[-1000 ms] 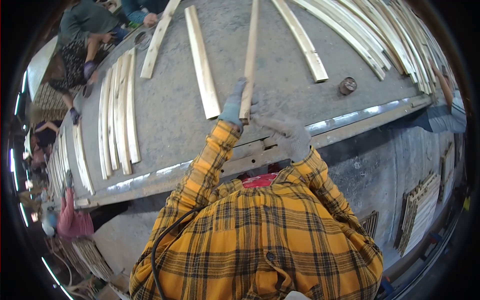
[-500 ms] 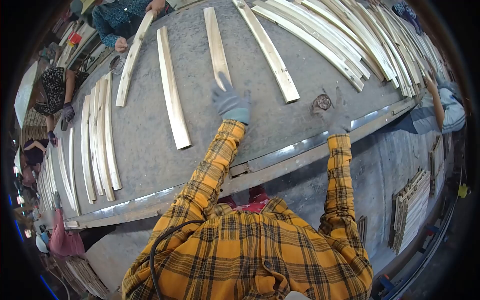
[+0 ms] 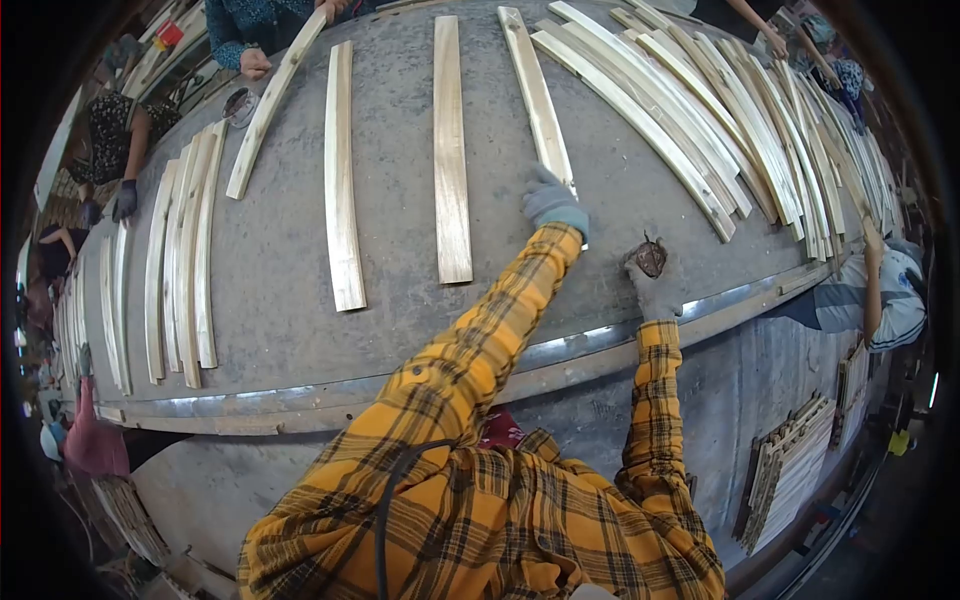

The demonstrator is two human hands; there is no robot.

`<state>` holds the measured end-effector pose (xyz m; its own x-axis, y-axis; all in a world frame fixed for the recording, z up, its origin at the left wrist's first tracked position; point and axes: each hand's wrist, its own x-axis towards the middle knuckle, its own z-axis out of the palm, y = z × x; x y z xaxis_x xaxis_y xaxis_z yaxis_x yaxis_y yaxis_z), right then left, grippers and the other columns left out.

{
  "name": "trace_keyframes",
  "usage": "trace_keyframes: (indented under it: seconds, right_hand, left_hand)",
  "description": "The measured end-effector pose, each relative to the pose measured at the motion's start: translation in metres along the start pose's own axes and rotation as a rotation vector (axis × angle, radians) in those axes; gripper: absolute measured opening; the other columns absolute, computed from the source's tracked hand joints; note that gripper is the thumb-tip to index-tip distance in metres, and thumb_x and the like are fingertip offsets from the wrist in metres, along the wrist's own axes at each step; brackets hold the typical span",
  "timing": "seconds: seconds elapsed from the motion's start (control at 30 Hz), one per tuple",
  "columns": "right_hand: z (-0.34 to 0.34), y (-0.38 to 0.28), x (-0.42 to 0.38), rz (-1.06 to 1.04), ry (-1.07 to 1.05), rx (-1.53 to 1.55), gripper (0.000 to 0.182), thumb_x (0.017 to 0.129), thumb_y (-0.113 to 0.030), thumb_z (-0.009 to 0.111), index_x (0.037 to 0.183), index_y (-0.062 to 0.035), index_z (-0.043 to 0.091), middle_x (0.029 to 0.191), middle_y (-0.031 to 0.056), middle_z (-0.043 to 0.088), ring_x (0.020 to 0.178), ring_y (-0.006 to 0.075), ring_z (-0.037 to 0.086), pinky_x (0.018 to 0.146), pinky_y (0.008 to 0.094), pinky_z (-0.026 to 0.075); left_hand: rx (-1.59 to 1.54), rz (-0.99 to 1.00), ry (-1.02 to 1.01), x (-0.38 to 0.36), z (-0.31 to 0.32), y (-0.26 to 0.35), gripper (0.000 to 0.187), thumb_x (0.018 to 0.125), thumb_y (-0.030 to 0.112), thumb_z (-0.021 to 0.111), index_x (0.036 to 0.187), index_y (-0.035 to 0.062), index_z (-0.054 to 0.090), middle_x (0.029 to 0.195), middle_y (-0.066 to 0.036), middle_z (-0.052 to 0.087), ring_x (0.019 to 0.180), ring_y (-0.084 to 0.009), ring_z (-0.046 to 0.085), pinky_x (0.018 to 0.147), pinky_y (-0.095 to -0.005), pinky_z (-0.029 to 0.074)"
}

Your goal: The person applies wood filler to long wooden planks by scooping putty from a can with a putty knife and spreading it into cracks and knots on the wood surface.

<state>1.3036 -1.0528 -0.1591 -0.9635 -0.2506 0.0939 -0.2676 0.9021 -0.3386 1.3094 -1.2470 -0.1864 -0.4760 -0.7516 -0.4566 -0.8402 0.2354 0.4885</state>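
Note:
My left hand (image 3: pixel 554 203), in a grey glove, lies over the near part of a pale wooden slat (image 3: pixel 530 85), fingers bent onto it. The slat's near end shows a little below the hand. My right hand (image 3: pixel 658 292), also gloved in grey, is closed round a small round cup (image 3: pixel 648 258) with dark brown stuff inside, close to the table's front edge. To the left of my left hand lie a middle slat (image 3: pixel 452 160) and another slat (image 3: pixel 342 190), both lengthwise and apart from each other.
Many slats (image 3: pixel 690 130) lie fanned on the right of the grey table (image 3: pixel 400 330), and a smaller group (image 3: pixel 185 260) on the left. A co-worker's hand (image 3: pixel 255 64) is across the table near another cup (image 3: pixel 240 107). More people stand at both sides. Stacked wood (image 3: pixel 790 465) stands on the floor.
My left hand has gone right, from the middle slat to the one beside it. The middle slat's near end now lies closer to me. My right hand and the cup are nearer the front edge.

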Motion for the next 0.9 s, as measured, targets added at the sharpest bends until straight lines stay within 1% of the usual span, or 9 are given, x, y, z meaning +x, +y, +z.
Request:
trace_keyframes:
  seconds: [0.07, 0.13, 0.23, 0.47, 0.57, 0.67, 0.73, 0.83, 0.9]
  right_hand:
    - [0.004, 0.0, -0.007, -0.042, -0.035, 0.106, 0.073, 0.062, -0.033, 0.081, 0.125, -0.013, 0.049, 0.111, 0.0133, 0.059, 0.103, 0.031, 0.057, 0.087, 0.0409, 0.047]
    - [0.01, -0.007, -0.024, -0.081, -0.038, 0.162, 0.072, 0.063, -0.032, 0.081, 0.124, -0.0135, 0.05, 0.11, 0.0132, 0.06, 0.102, 0.0306, 0.058, 0.087, 0.0402, 0.047]
    - [0.018, -0.026, -0.057, -0.178, -0.047, 0.242, 0.069, 0.063, -0.031, 0.081, 0.123, -0.0152, 0.051, 0.109, 0.0133, 0.06, 0.101, 0.03, 0.058, 0.087, 0.0394, 0.047]
    - [0.025, -0.081, -0.11, -0.101, -0.152, 0.067, 0.072, 0.063, -0.031, 0.08, 0.127, -0.0161, 0.049, 0.116, 0.015, 0.056, 0.107, 0.0306, 0.055, 0.088, 0.0388, 0.047]
    - [0.011, -0.087, -0.116, -0.156, -0.009, 0.273, 0.071, 0.067, -0.03, 0.078, 0.129, -0.0169, 0.048, 0.113, 0.0153, 0.057, 0.104, 0.0289, 0.056, 0.087, 0.0371, 0.047]
    - [-0.003, -0.097, -0.118, -0.328, 0.068, 0.525, 0.052, 0.078, -0.02, 0.07, 0.128, -0.0178, 0.054, 0.109, 0.015, 0.059, 0.092, 0.0233, 0.059, 0.079, 0.033, 0.048]
    - [0.0, -0.114, -0.126, -0.335, -0.227, 0.675, 0.04, 0.084, -0.014, 0.063, 0.123, -0.0174, 0.058, 0.109, 0.0153, 0.061, 0.086, 0.0202, 0.059, 0.075, 0.0304, 0.048]
    - [0.022, -0.145, -0.145, -0.326, -0.301, 0.65, 0.035, 0.087, -0.013, 0.06, 0.121, -0.0183, 0.06, 0.11, 0.0145, 0.062, 0.083, 0.0169, 0.058, 0.073, 0.0265, 0.047]
    - [0.037, -0.16, -0.151, -0.275, -0.318, 0.681, 0.035, 0.086, -0.013, 0.061, 0.121, -0.0187, 0.06, 0.116, 0.0157, 0.059, 0.081, 0.016, 0.058, 0.071, 0.0258, 0.047]
  left_hand:
    - [-0.126, -0.015, 0.065, -0.007, -0.01, -0.032, 0.085, 0.068, 0.036, 0.075, 0.131, 0.0029, 0.029, 0.113, -0.014, 0.051, 0.099, -0.0314, 0.057, 0.081, -0.0374, 0.05]
    - [-0.145, 0.04, -0.095, -0.019, -0.025, -0.064, 0.06, 0.071, 0.025, 0.072, 0.116, 0.0017, 0.04, 0.112, -0.017, 0.053, 0.098, -0.034, 0.059, 0.083, -0.0396, 0.049]
    - [-0.068, 0.151, -0.088, -0.063, -0.058, -0.111, 0.056, 0.072, 0.021, 0.068, 0.118, 0.0023, 0.042, 0.11, -0.019, 0.054, 0.097, -0.0355, 0.059, 0.082, -0.0413, 0.049]
    - [0.107, 0.349, 0.095, -0.108, -0.114, -0.237, 0.07, 0.073, 0.016, 0.062, 0.136, 0.0175, 0.033, 0.104, -0.018, 0.058, 0.096, -0.0385, 0.058, 0.08, -0.044, 0.049]
    - [0.072, 0.224, -0.209, -0.129, -0.152, -0.262, 0.086, 0.073, 0.015, 0.062, 0.145, 0.0295, 0.018, 0.105, -0.018, 0.057, 0.095, -0.038, 0.058, 0.08, -0.0432, 0.048]
    - [0.134, 0.263, -0.177, -0.156, -0.171, -0.29, 0.086, 0.073, 0.016, 0.064, 0.145, 0.0292, 0.018, 0.11, -0.02, 0.055, 0.096, -0.0377, 0.057, 0.081, -0.0429, 0.048]
    - [0.168, 0.222, -0.188, -0.168, -0.18, -0.302, 0.087, 0.072, 0.018, 0.066, 0.144, 0.0257, 0.02, 0.112, -0.021, 0.053, 0.097, -0.0376, 0.057, 0.081, -0.0422, 0.048]
    - [0.21, 0.259, -0.033, -0.174, -0.189, -0.325, 0.086, 0.07, 0.021, 0.068, 0.144, 0.0216, 0.022, 0.111, -0.021, 0.054, 0.097, -0.0375, 0.058, 0.081, -0.0421, 0.049]
    - [0.057, 0.182, -0.276, -0.168, -0.197, -0.333, 0.091, 0.068, 0.024, 0.07, 0.144, 0.0203, 0.019, 0.126, -0.02, 0.048, 0.109, -0.0372, 0.053, 0.089, -0.0396, 0.046]
